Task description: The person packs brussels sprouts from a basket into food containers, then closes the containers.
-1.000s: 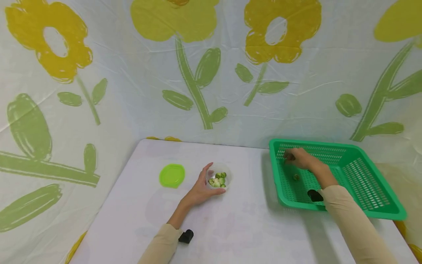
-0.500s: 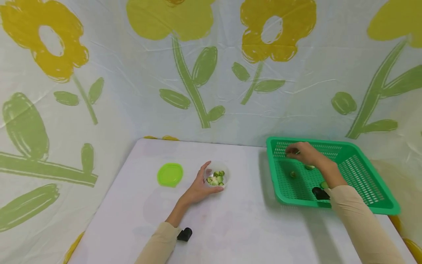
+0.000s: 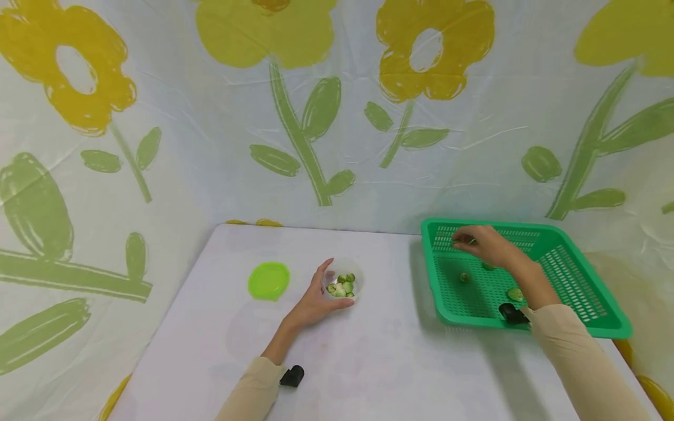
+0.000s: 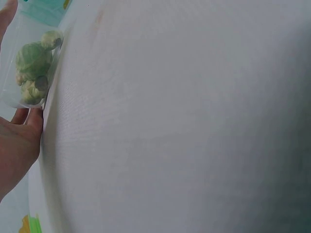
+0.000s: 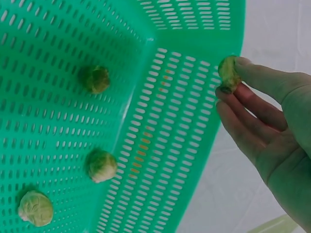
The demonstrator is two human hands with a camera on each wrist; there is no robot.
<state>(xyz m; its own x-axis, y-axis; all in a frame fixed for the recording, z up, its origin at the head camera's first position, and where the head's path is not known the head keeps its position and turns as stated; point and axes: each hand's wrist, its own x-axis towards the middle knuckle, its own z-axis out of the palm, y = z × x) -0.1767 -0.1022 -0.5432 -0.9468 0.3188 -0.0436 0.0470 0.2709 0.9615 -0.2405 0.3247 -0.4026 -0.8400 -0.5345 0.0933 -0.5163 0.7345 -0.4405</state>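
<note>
My left hand (image 3: 315,303) grips a small clear plastic tub (image 3: 360,279) from its left side, thumb at the front and fingers behind. Several Brussels sprouts (image 4: 34,60) lie inside the tub, which stands on the white table. Over the green plastic basket (image 3: 444,318), my right hand (image 3: 481,242) pinches one Brussels sprout (image 5: 228,74) between thumb and fingertips, at rim height in the right wrist view. On the basket's floor lie more loose sprouts: one Brussels sprout (image 5: 97,79) by itself, another Brussels sprout (image 5: 102,166) close to the side wall, and a paler Brussels sprout (image 5: 35,208).
A bright green lid (image 3: 268,281) lies flat on the table, left of the tub. White cloth (image 3: 237,117) printed with yellow flowers hangs behind and to the left of the table (image 3: 368,362). The basket occupies the table's right side, its wall between tub and sprouts.
My right hand has risen a little from inside the basket with a sprout in its fingertips, uncovering more sprouts below. The left hand keeps its hold on the tub. The head view has shifted slightly.
</note>
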